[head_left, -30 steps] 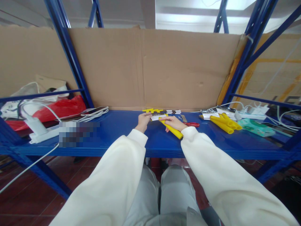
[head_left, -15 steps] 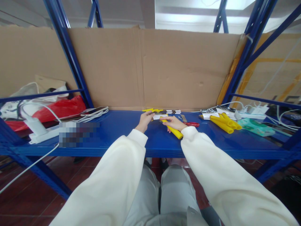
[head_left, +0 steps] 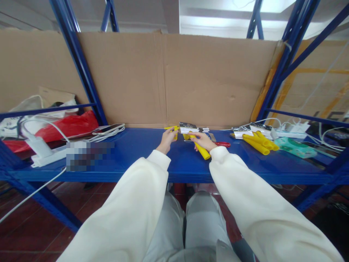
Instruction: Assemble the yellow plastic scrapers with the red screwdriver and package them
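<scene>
My left hand is closed with its fingertips at the lower left of a small black-and-white packet; a small yellow piece shows beside those fingers. My right hand is closed around a yellow tube, whose wide end points down towards the front edge. Its fingertips are just below the packet, over small yellow parts. Near the right wrist lies a red-handled tool. A flat metal piece is behind that hand. What exactly the left fingertips pinch is too small to tell.
The blue shelf has a cardboard wall behind it. On the right are several yellow tubes, packets and a green pack. At left stand a power strip, cables and a red bag.
The black-and-white packet between my hands has tilted up and moved back, showing its dark face. Both hands have stayed almost in place, the right one still with the yellow tube.
</scene>
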